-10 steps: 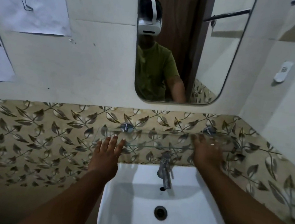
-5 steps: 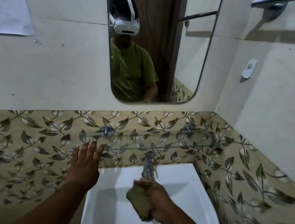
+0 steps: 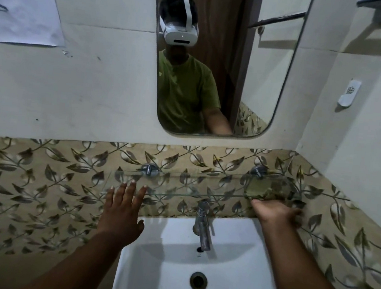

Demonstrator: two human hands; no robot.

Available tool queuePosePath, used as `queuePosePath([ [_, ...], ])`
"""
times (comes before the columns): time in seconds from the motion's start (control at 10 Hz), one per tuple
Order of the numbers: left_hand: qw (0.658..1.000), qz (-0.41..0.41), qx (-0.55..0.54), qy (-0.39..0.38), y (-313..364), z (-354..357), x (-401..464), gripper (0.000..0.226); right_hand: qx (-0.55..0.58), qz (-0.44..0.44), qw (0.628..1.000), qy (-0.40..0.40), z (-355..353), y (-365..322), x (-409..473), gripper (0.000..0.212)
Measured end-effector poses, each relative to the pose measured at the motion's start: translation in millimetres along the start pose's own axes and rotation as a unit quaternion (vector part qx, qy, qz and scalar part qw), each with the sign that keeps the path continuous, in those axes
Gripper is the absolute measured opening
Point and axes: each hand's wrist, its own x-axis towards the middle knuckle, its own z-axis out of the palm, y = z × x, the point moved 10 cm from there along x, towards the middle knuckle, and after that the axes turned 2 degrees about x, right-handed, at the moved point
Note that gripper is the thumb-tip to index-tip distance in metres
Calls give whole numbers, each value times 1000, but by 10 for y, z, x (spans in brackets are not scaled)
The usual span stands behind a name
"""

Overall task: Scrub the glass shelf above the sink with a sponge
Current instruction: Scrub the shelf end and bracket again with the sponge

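Right hand (image 3: 276,212): mine, under the glass shelf's (image 3: 180,184) right end, apparently pressing the sponge (image 3: 268,189).
Left hand (image 3: 122,210): fingers spread, steadying the left edge.
Sponge: soft, squashy; grip across its width.
Shelf: brittle, slick; press lightly.

Left hand (image 3: 122,210) flat, fingers spread and pointing up, forearm reaching in from bottom left. Right hand (image 3: 276,212) stretched further forward — knuckles up, fingers curled out of sight, grip impossible to judge — forearm straight from bottom right.
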Motion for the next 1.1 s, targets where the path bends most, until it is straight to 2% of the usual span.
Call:
queuePosePath([
  [0.1, 999, 18, -8, 45, 14, -72, -24, 94, 152, 266, 905, -296, 987, 415, -347, 95],
  [0.2, 998, 19, -33, 47, 31, -103, -12, 102, 369, 474, 748, -283, 1310, 214, -1125, 101],
  [0.3, 1000, 21, -22, 7, 24, -47, -1, 109, 407, 462, 747, -252, 1563, 151, -1391, 64],
  [0.4, 999, 22, -34, -9, -20, -66, -6, 111, 495, 549, 619, -264, 1873, -54, -1900, 81],
  [0.5, 998, 20, -50, -19, -57, -111, -18, 112, 507, 539, 593, -318, 2125, -236, -2243, 85],
  [0.6, 997, 25, -74, -20, -56, -164, -15, 110, 537, 529, 544, -368, 2310, -396, -2540, 84],
  [0.8, 995, 38, -84, -23, -74, -266, -34, 107, 512, 513, 547, -419, 2561, -538, -2922, 71],
  [0.9, 995, 43, -82, -26, -79, -281, -43, 101, 501, 500, 543, -452, 2622, -583, -3063, 71],
  [1.0, 996, 44, -76, -23, -93, -296, -57, 102, 490, 510, 526, -473, 2681, -629, -3202, 77],
  [1.1, 996, 43, -77, -19, -99, -307, -67, 104, 442, 513, 539, -500, 2728, -653, -3415, 89],
])
